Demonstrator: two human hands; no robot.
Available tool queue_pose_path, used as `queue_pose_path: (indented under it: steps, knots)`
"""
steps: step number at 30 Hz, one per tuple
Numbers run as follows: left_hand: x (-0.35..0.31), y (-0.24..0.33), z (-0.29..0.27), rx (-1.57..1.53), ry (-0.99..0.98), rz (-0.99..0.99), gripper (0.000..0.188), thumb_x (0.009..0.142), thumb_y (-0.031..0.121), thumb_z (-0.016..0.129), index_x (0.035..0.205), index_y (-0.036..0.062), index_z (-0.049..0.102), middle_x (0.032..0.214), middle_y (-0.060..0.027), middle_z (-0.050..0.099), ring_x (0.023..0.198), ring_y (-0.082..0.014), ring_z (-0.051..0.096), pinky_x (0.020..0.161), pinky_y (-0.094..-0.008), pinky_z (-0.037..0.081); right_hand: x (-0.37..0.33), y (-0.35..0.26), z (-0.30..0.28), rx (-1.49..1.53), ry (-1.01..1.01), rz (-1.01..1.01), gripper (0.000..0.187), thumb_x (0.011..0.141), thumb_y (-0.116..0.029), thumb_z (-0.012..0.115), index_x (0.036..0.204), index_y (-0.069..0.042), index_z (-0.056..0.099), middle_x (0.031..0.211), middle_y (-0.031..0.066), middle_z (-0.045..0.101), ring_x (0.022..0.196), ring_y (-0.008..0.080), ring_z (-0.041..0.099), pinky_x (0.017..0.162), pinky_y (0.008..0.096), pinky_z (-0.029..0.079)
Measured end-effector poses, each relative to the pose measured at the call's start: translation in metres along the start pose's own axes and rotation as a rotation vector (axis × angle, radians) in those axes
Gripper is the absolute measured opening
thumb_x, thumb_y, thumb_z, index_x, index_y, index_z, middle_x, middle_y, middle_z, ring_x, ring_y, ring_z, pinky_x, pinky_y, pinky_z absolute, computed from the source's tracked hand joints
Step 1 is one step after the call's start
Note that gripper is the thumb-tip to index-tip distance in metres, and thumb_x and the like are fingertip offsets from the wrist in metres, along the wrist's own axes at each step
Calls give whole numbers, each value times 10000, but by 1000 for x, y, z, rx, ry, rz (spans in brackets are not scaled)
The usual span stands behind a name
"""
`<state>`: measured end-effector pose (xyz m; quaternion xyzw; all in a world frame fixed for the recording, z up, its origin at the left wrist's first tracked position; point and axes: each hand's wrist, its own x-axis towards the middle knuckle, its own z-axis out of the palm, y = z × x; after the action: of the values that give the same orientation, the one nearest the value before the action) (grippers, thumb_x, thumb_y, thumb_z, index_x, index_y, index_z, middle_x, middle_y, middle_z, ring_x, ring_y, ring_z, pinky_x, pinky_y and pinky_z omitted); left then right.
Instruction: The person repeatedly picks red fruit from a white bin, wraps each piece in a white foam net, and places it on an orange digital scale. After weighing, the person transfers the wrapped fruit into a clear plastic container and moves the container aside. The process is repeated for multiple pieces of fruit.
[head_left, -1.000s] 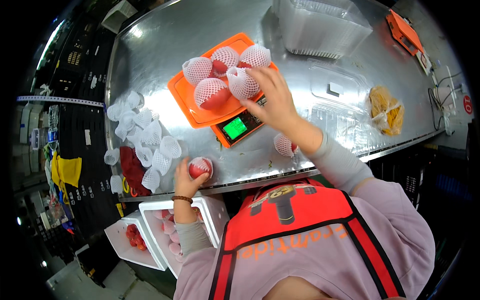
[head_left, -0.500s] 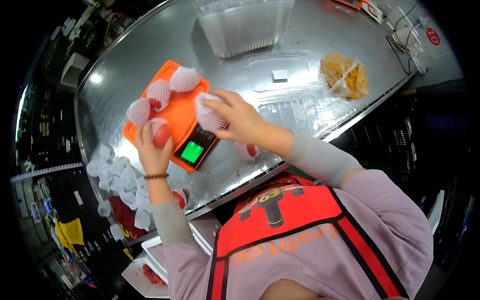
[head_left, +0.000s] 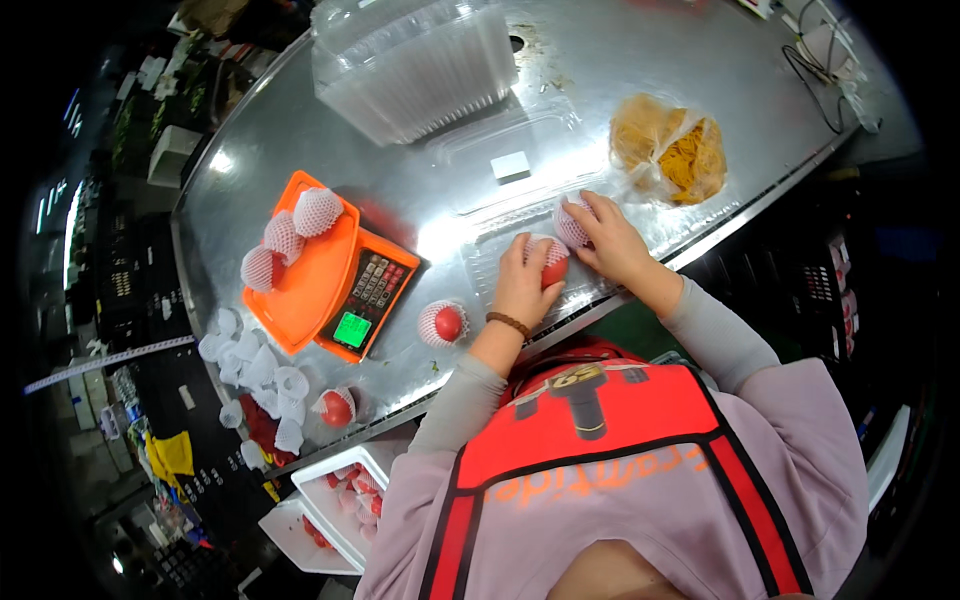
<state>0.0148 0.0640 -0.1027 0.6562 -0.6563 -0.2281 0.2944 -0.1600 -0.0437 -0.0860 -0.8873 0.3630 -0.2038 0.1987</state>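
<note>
My left hand (head_left: 524,284) is closed round a red fruit (head_left: 554,270) in a white foam net. Beside it, my right hand (head_left: 617,242) grips another netted fruit (head_left: 570,228), its fingers bent over the top. Both fruits are at a clear plastic tray (head_left: 488,262) near the table's front edge; whether they touch its bottom is hidden. Three netted fruits (head_left: 284,238) sit on the orange plate (head_left: 322,285) of a kitchen scale (head_left: 368,300) with a lit green display. Left of my left hand stands a netted fruit (head_left: 443,323), and another netted fruit (head_left: 335,407) lies nearer the edge.
Stacked clear containers (head_left: 415,75) stand at the back. A clear lid (head_left: 510,135) and a small white block (head_left: 510,166) lie before them. A bag of yellow rubber bands (head_left: 675,155) is right. Loose foam nets (head_left: 262,370) and a white box of fruit (head_left: 350,500) are left.
Both hands have moved right, from the scale to the clear tray, each carrying a netted fruit. Three fruits stay on the scale. The view has shifted too.
</note>
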Motion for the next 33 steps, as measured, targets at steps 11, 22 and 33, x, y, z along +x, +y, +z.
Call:
queue_pose_path:
  steps: [11,22,33]
  knots:
    - [19,7,-81,159,251,-75,863,609,322,823,1339,96,422,1420,-223,300,1298,-367,314,1071,-449,279,45,-19,-24,-193,-59,-28,677,666,-117,722,1292,-119,467,1335,186,412,1244,356,393,957,438,404]
    - [25,-151,-317,966,6,-691,802,676,382,713,1382,273,347,1346,-55,491,1359,-324,281,1081,-612,132,177,-145,39,322,-95,-355,595,775,-243,695,1304,-108,460,1267,167,506,1140,348,501,947,407,430]
    - [1,-110,-286,843,677,-322,672,651,284,731,1254,123,481,1175,-97,574,1224,-302,442,1020,-629,208,255,-194,107,364,-147,-469,684,670,-239,750,1291,-164,473,1282,195,453,1136,379,492,906,450,464]
